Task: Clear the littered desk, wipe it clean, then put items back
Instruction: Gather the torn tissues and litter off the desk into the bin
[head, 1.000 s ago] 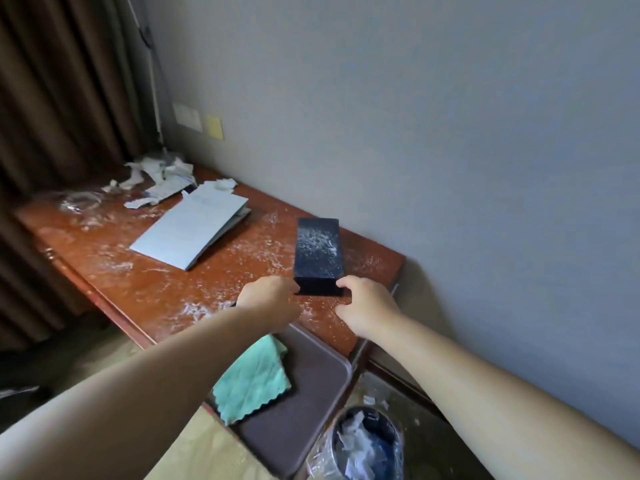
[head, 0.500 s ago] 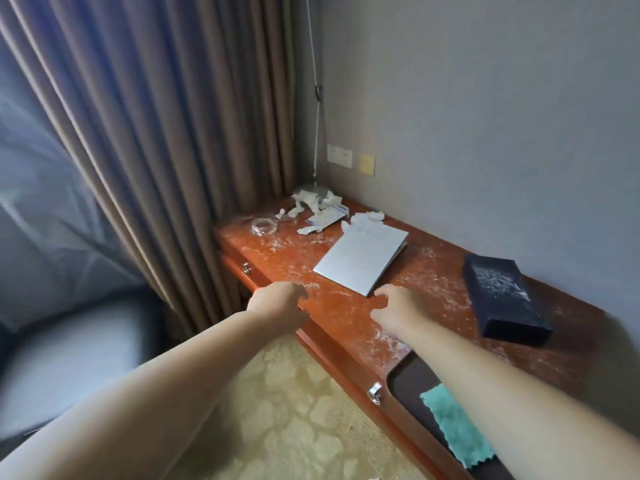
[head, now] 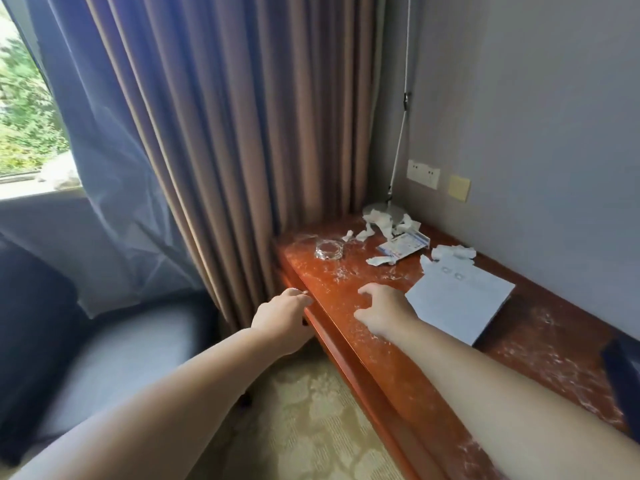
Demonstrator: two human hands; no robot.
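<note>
Left hand (head: 282, 317), right hand (head: 384, 311): grips released, empty | ashtray (head: 328, 251) at right hand's 11 o'clock | risk: hasty sweep knocks it off worktop (head: 433, 375)

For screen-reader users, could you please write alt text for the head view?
A person's left hand and right hand, both empty, hover at a dusty reddish desk strewn with paper scraps, a glass ashtray and a white folder.

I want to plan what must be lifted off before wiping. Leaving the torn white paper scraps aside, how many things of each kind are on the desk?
Clear round glass ashtray: 1
Flat white paper folder: 1
Blue-and-white printed packet: 1
Dark rectangular box, cut off by the right edge: 1
Pale round lamp base, partly under scraps: 1
Total: 5
</note>
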